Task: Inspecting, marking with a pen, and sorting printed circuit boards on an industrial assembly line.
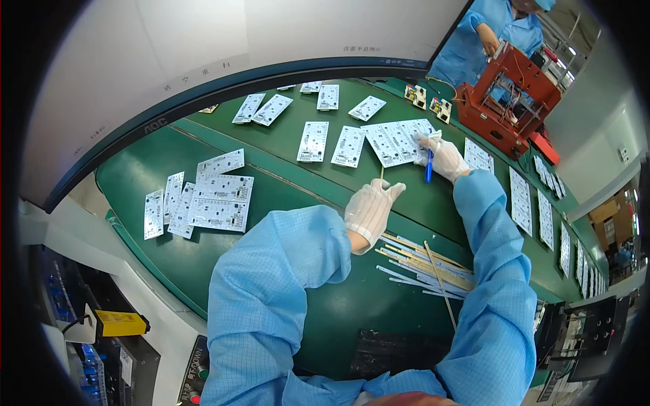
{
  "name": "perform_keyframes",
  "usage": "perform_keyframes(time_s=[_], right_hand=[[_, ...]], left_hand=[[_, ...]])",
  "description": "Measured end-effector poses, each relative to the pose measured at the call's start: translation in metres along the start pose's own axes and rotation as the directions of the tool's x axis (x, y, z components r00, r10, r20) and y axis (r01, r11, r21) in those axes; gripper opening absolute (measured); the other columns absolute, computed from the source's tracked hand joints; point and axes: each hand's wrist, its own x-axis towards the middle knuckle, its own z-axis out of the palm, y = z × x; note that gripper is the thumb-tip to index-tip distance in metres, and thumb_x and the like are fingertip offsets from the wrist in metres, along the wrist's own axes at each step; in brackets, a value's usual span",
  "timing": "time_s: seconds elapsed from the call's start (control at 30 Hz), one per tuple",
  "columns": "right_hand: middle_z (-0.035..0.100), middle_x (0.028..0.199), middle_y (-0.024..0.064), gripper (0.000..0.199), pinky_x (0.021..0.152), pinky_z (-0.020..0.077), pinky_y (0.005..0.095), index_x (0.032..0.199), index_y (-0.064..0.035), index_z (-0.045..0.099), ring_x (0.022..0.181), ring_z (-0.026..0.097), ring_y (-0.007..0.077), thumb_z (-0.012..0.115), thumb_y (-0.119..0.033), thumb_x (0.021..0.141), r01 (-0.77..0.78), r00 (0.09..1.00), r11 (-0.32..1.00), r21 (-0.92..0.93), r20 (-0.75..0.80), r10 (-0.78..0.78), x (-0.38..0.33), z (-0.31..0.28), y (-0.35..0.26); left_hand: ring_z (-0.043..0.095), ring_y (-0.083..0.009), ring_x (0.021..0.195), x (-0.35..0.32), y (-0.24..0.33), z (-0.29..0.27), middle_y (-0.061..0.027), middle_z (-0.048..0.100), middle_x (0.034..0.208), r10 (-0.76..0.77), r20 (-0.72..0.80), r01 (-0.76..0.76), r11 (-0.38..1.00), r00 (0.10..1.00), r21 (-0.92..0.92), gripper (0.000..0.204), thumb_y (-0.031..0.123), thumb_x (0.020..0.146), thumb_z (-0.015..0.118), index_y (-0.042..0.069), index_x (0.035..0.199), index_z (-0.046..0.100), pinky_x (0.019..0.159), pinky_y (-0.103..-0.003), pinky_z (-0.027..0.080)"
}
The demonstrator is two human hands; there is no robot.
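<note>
My right hand (pixel 443 157), in a white glove, is closed with a blue pen (pixel 428 167) pointing down from it. Its fingertips reach the right edge of a white circuit board panel (pixel 393 143) lying on the green table. Just below that panel is my left hand (pixel 370 211), also gloved; a thin tan strip (pixel 382 174) juts up from its fingers, most of it hidden by the hand. Two narrower circuit boards (pixel 313 141) (pixel 348 147) lie left of the panel. Near my left wrist, a pile of thin white and tan strips (pixel 426 266) extends between my forearms.
A large monitor (pixel 223 40) overhangs the table's far left. Loose boards (pixel 220 203) overlap at left; more boards (pixel 521 196) line the right side. Beyond the table's far right, a person in blue (pixel 494 30) has a hand at a red machine (pixel 504 101). Black plastic (pixel 393 352) lies near me.
</note>
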Motion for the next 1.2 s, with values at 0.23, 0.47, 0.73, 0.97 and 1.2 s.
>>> perform_keyframes(time_s=[0.23,0.47,0.73,0.97,1.2], right_hand=[[0.057,0.123,0.0159,0.057,0.099,0.0441,0.0364,0.120,-0.0106,0.061,0.114,0.055,0.0321,0.075,-0.042,0.075,-0.022,0.994,0.999,0.033,-0.106,0.025,0.018,0.023,0.020],[0.067,0.097,0.0182,0.027,0.082,0.0485,0.0367,0.105,-0.0054,0.063,0.089,0.064,0.0324,0.061,-0.028,0.090,-0.321,0.946,0.940,0.118,0.002,0.323,0.023,-0.006,-0.006],[0.067,0.089,0.0190,0.038,0.076,0.0482,0.0456,0.106,-0.0117,0.063,0.089,0.063,0.0376,0.058,-0.045,0.088,-0.439,0.894,0.896,-0.068,-0.131,0.428,-0.079,-0.129,-0.067],[0.067,0.101,0.0177,0.033,0.078,0.0503,0.0361,0.103,0.0000,0.059,0.090,0.065,0.0345,0.070,-0.024,0.083,-0.299,0.900,0.953,-0.047,-0.346,0.265,-0.225,-0.207,-0.127],[0.067,0.092,0.0131,0.027,0.073,0.0483,0.0325,0.105,-0.0005,0.059,0.079,0.064,0.0281,0.066,-0.017,0.085,-0.060,0.869,0.993,0.100,-0.483,0.101,-0.276,-0.218,-0.180]], left_hand=[[0.062,-0.0326,0.090,-0.014,0.026,-0.072,-0.0174,0.060,0.101,0.176,0.185,-0.194,0.978,0.967,0.083,0.045,0.000,0.080,0.050,0.007,0.124,0.054,0.078,-0.041,0.052],[0.063,-0.0306,0.083,-0.037,0.049,-0.084,-0.0149,0.062,0.095,0.612,0.391,-0.638,0.766,0.687,-0.080,0.046,0.000,0.075,0.055,0.007,0.120,0.058,0.073,-0.040,0.054],[0.063,-0.0288,0.088,-0.044,0.069,0.025,-0.0090,0.065,0.092,0.822,-0.063,-0.808,0.538,0.566,-0.239,0.021,0.020,0.082,0.060,0.013,0.100,0.068,0.076,-0.041,0.051],[0.063,-0.0279,0.091,-0.048,0.075,-0.025,-0.0041,0.066,0.108,0.749,-0.143,-0.760,0.618,0.647,-0.199,0.027,0.011,0.075,0.060,0.016,0.099,0.070,0.077,-0.039,0.053],[0.061,-0.0273,0.099,-0.078,0.113,-0.040,-0.0047,0.054,0.129,0.570,0.226,-0.600,0.795,0.790,0.093,0.051,-0.001,0.075,0.056,0.019,0.122,0.057,0.080,-0.036,0.054]])
